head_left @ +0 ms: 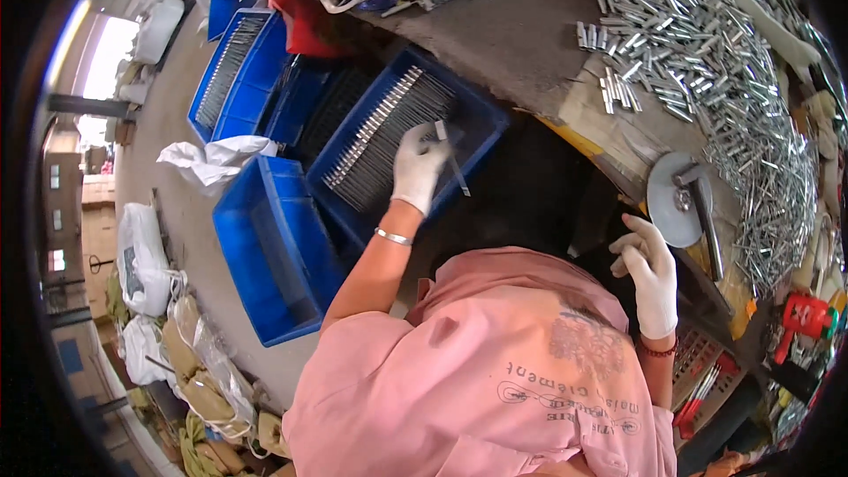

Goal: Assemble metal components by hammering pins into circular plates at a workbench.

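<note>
My left hand (419, 166), in a white glove, is closed on a slim metal rod (457, 168) with a wider, shiny upper end. It is above a blue plastic bin (477, 137), where several similar dark rods with bright silver ends (375, 128) lie side by side in a row. My right hand (647, 269), also white-gloved, is at the bench edge with its fingers apart and nothing visible in it. Closest to it is a round grey metal disc (676, 203) with a dark bar handle (702, 221) across its right side.
A heap of small silver metal tubes (698, 53) covers the bench (521, 44) at right. An empty-looking blue bin (278, 247) stands left of the filled one; another bin with rods (208, 88) is farther back. A red tool (804, 327) lies at far right.
</note>
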